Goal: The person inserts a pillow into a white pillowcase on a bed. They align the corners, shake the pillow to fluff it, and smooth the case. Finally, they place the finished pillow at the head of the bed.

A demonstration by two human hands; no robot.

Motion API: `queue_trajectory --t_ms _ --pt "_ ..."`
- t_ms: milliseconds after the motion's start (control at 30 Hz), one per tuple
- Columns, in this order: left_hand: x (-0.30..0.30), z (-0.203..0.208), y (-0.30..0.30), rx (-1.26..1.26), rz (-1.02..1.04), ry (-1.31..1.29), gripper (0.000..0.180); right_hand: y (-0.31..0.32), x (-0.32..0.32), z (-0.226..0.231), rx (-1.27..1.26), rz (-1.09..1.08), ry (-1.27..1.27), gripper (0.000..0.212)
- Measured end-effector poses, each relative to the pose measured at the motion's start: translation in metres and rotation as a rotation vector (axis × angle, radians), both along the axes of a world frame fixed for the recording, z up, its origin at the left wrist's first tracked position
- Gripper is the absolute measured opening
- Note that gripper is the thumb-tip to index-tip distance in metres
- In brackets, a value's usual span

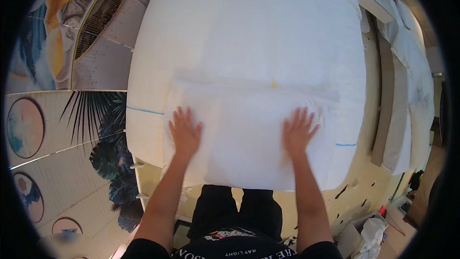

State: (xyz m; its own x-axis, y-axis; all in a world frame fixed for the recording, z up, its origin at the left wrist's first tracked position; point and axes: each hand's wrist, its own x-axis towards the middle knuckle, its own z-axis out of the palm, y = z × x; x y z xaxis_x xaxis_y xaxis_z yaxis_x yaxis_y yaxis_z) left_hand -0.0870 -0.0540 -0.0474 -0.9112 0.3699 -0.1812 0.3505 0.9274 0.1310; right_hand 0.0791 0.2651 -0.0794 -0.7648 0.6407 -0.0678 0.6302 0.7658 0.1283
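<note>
A folded white sheet (249, 129) lies flat on top of a white mattress (249, 29), at its near edge. My left hand (184, 132) presses palm-down on the sheet's left part with fingers spread. My right hand (298, 132) rests palm-down on its right part, fingers spread too. Neither hand grips anything. A small yellow tag (273, 84) sits on the sheet's far edge.
A wall with painted leaves and circles (62, 129) runs along the left. More white bedding and cushions (407, 91) are stacked at the right. An open cardboard box with white plastic (366, 235) stands on the floor at the lower right.
</note>
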Motion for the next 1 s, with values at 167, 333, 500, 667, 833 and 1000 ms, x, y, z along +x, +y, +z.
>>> queue_trajectory --t_ms 167,333,500,667,833,1000 --pt "0.120 0.026 0.058 0.104 -0.323 -0.116 0.058 -0.152 0.014 0.051 -0.380 0.298 0.007 0.059" --pt "0.114 -0.012 0.039 0.004 -0.323 -0.271 0.061 -0.111 0.051 0.018 -0.457 0.156 -0.031 0.058" --pt "0.100 -0.026 0.026 -0.006 -0.255 -0.177 0.066 -0.054 0.092 -0.001 -0.304 -0.007 -0.081 0.065" --pt "0.091 -0.025 0.001 0.033 -0.234 -0.074 0.070 -0.008 0.141 -0.017 -0.098 -0.162 -0.060 0.065" --pt "0.108 -0.008 0.008 0.092 -0.193 -0.068 0.067 0.002 0.166 -0.010 -0.133 -0.483 0.040 0.060" --pt "0.186 0.008 0.032 0.265 -0.438 -0.251 0.059 -0.134 0.123 0.010 -0.308 0.022 0.293 0.057"
